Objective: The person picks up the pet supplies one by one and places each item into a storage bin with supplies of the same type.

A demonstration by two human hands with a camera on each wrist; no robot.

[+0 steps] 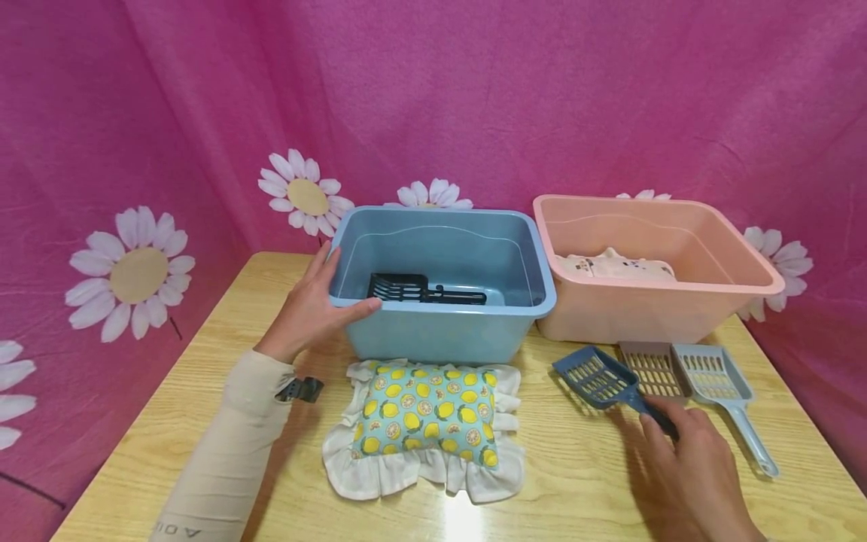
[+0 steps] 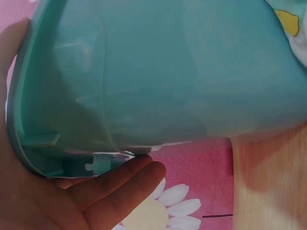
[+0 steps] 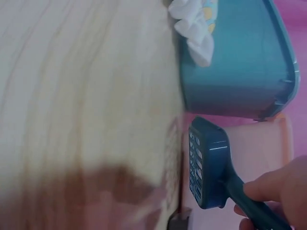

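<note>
My left hand (image 1: 318, 305) rests at the left front corner of the blue plastic tub (image 1: 433, 331), thumb along the front rim. Its fingers reach fairly straight along the tub's left side, as the left wrist view shows. Inside the tub lies a black slotted litter scoop (image 1: 404, 291). With my right hand (image 1: 698, 467) I grip the handle of a navy litter scoop (image 1: 599, 378). Its slotted head is raised above the table in the right wrist view. Beside it lie a brown litter scoop (image 1: 653, 369) and a pale blue litter scoop (image 1: 741, 414).
A small lemon-print cushion (image 1: 427, 410) with white ruffles lies in front of the blue tub. The pink tub (image 1: 650, 316) behind the scoops holds a pale printed fabric item (image 1: 612, 266). A pink floral cloth (image 1: 433, 98) hangs behind the wooden table (image 1: 569, 489).
</note>
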